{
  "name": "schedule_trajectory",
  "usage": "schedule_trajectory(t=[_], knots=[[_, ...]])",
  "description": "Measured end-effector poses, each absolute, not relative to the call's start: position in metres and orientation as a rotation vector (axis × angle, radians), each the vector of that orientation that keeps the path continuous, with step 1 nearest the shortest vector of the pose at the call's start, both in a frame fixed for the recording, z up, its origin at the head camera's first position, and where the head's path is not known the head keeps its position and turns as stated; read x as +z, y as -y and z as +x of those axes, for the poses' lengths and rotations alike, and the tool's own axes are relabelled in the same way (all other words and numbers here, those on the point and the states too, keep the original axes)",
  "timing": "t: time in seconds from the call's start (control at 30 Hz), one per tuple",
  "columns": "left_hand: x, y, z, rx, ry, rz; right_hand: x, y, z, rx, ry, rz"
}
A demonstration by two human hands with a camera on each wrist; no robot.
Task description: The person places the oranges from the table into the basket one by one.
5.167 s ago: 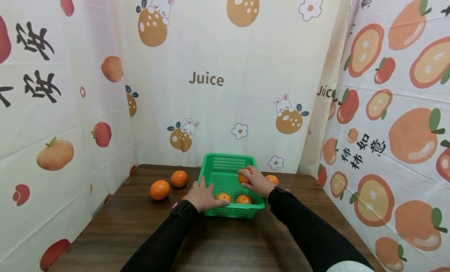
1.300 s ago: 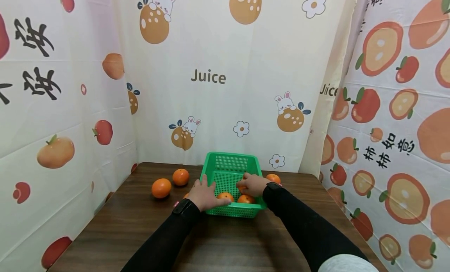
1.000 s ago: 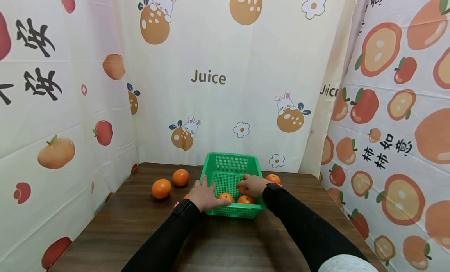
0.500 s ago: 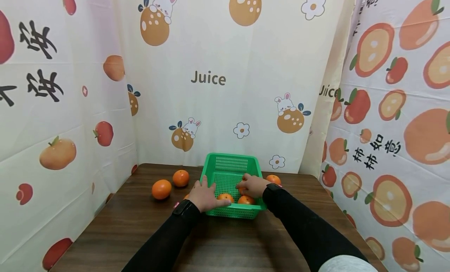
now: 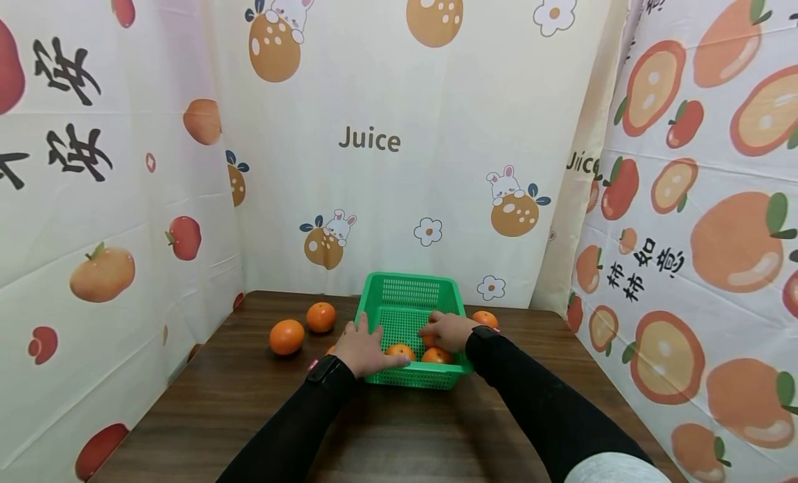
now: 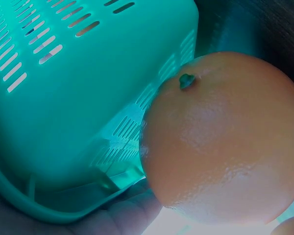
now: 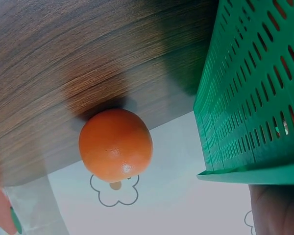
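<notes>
Though mostly hidden, an orange (image 5: 428,341) under the right hand (image 5: 450,330); one sliver visible.

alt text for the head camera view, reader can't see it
A person's right hand holds an orange fruit inside a green basket, while the left hand rests at the basket's near left corner. Two more fruits lie inside, and others on the dark wooden table either side, before fruit-print cloths.

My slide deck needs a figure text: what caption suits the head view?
Right hand on an orange fruit inside a green basket, left hand spread at the basket's near left corner.
</notes>
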State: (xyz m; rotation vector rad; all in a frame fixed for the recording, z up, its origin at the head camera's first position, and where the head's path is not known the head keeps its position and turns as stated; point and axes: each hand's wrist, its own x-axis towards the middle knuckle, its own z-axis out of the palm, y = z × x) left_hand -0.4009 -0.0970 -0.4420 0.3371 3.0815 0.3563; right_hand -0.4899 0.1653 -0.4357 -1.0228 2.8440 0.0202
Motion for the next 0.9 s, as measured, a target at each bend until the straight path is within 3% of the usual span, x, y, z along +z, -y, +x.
schedule_trajectory(t=[0.37,0.9], knots=[[-0.438,0.096,-0.396,0.377,-3.087,0.343,-0.44,-0.169,-0.494,-0.033,-2.826,-1.125],[-0.438,0.096,-0.396,0.372,-3.087,0.354,-0.423,-0.162,-0.474,-0.032,-2.804,-1.068]])
